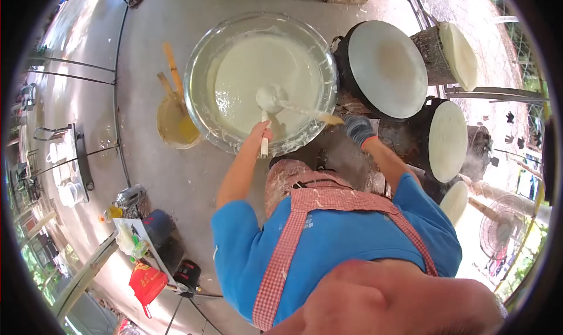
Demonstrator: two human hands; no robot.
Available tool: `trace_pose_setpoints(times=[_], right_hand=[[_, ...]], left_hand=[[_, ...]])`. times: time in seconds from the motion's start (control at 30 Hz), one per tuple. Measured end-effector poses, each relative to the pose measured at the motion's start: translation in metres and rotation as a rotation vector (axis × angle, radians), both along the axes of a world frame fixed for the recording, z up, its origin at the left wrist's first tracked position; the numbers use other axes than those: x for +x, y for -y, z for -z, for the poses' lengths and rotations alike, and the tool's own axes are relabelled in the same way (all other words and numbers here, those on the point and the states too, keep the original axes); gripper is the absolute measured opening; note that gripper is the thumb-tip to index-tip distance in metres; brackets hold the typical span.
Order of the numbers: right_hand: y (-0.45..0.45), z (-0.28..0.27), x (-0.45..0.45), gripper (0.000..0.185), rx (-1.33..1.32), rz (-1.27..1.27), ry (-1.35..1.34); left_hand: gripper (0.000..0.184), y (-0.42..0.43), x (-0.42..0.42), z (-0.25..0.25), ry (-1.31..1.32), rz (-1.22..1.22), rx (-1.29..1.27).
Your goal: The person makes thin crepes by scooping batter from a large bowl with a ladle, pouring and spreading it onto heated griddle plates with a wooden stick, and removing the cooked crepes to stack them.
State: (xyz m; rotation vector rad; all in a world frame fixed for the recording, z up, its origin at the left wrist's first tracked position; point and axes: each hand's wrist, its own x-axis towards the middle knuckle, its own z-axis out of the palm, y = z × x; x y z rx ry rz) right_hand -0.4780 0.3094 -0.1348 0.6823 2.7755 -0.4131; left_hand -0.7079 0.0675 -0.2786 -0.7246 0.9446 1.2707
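A large clear bowl (202, 56) holds pale, creamy batter. My left hand (260, 134) is closed round the light handle of a ladle (268, 98), whose round cup is over the batter. My right hand (359, 130), in a dark grey glove, is just beyond the bowl's right rim, beside the brownish end of a stick (311, 111) that reaches across the bowl to the ladle's cup. Whether the glove grips that stick is unclear. Right of the bowl is a round flat griddle (387, 68) with a pale surface.
More round griddles or covers (447, 141) line the right side, with steam near them. Left of the bowl, a small yellowish container (175, 127) holds wooden-handled tools. A pale round-topped log-like object (458, 56) is at upper right. A red cloth item (146, 283) hangs at lower left.
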Motion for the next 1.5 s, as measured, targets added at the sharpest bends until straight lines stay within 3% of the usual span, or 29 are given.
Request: trace_pose_setpoints(times=[0.03,0.1,0.13,0.17,0.23,0.27,0.3,0.4,0.5,0.6,0.67,0.7,0.73,0.8,0.83,0.87,0.93,1.0,1.03,1.07,1.1,1.17,1.2,1.27,1.3,1.33,1.37,1.4,1.5], right_hand=[[0.014,0.0,0.01,0.037,-0.013,0.038,0.084],[0.023,-0.024,0.033,0.037,-0.037,0.109,0.028],[0.029,-0.041,0.044,0.038,-0.069,0.175,-0.008],[0.032,-0.054,0.051,0.039,-0.033,0.148,-0.223],[0.034,-0.107,0.051,0.038,-0.024,0.163,-0.221],[0.029,-0.128,0.047,0.038,-0.019,0.18,-0.226],[0.024,-0.138,0.046,0.036,0.011,0.148,-0.408],[0.002,-0.193,0.023,0.03,0.104,0.07,-0.969],[-0.01,-0.258,0.005,0.03,0.138,0.167,-1.019],[-0.016,-0.282,-0.01,0.034,0.152,0.202,-1.117],[-0.016,-0.261,-0.021,0.036,0.282,0.117,-1.18],[-0.004,-0.233,-0.026,0.036,-0.237,0.1,-1.335],[0.009,-0.203,-0.027,0.036,-0.773,0.078,-1.435],[0.025,-0.142,-0.012,0.038,-0.674,0.324,-0.914],[0.016,-0.074,0.0,0.04,-0.869,0.36,-0.924],[0.024,-0.061,0.022,0.041,-0.801,0.337,-0.811],[0.044,-0.067,0.068,0.042,-0.742,0.353,-0.698],[0.039,-0.112,0.099,0.04,-0.298,0.381,-0.394],[0.04,-0.139,0.11,0.039,-0.279,0.323,-0.461],[0.031,-0.108,0.109,0.039,-0.719,0.407,-0.807],[0.023,-0.086,0.114,0.038,-0.89,0.411,-0.97],[0.003,-0.035,0.119,0.034,-0.88,0.403,-1.08],[0.001,-0.01,0.128,0.033,-0.84,0.407,-1.106],[0.009,0.028,0.163,0.03,-0.686,0.429,-1.102],[0.023,0.021,0.195,0.032,-0.553,0.508,-0.996],[0.039,0.011,0.227,0.033,-0.43,0.579,-0.878],[0.055,-0.025,0.259,0.035,-0.241,0.676,-0.64],[0.055,-0.021,0.291,0.036,-0.236,0.695,-0.438],[0.03,-0.024,0.367,0.039,-0.22,0.767,-0.065]], left_hand=[[0.022,-0.004,0.001,-0.021,-0.017,0.003,0.005],[0.035,-0.015,0.005,-0.075,0.485,-0.233,0.113],[0.037,-0.014,0.004,-0.109,0.528,-0.232,0.199],[0.038,-0.013,-0.001,-0.145,0.569,-0.233,0.291],[0.04,-0.01,-0.001,-0.215,0.252,-0.158,0.484],[0.034,-0.01,0.012,-0.273,-0.038,-0.183,0.469],[0.029,-0.008,0.023,-0.33,-0.337,-0.197,0.439],[0.017,0.002,0.028,-0.447,-0.594,-0.156,0.497],[0.013,0.015,0.03,-0.534,-0.993,-0.048,0.559],[0.011,0.024,0.024,-0.572,-1.405,-0.032,0.555],[0.013,0.027,0.016,-0.563,-1.575,-0.131,0.466],[0.013,0.031,0.007,-0.543,-1.495,-0.12,0.387],[0.014,0.039,-0.017,-0.5,-1.284,-0.087,0.429],[0.026,0.047,-0.006,-0.426,-0.982,0.038,0.274],[0.029,0.048,-0.001,-0.404,-0.553,0.02,0.395],[0.031,0.05,0.004,-0.391,-0.122,0.0,0.481],[0.032,0.049,0.016,-0.374,-0.03,-0.087,0.411],[0.033,0.031,0.016,-0.379,0.034,-0.145,0.396],[0.032,0.028,0.018,-0.386,-0.186,-0.038,0.497],[0.031,0.025,0.026,-0.388,-0.391,0.068,0.588],[0.031,0.015,0.039,-0.389,-0.356,0.122,0.589],[0.028,-0.022,0.068,-0.385,-0.902,0.161,0.468],[0.028,-0.035,0.079,-0.374,-0.869,0.209,0.5],[0.024,-0.061,0.089,-0.338,-0.351,0.181,0.614],[0.028,-0.075,0.092,-0.321,0.081,0.09,0.579],[0.028,-0.09,0.105,-0.293,0.102,0.087,0.588],[0.03,-0.106,0.113,-0.266,0.421,0.022,0.563],[0.031,-0.12,0.117,-0.249,0.725,-0.042,0.525],[0.028,-0.163,0.162,-0.237,0.654,0.051,0.605]])
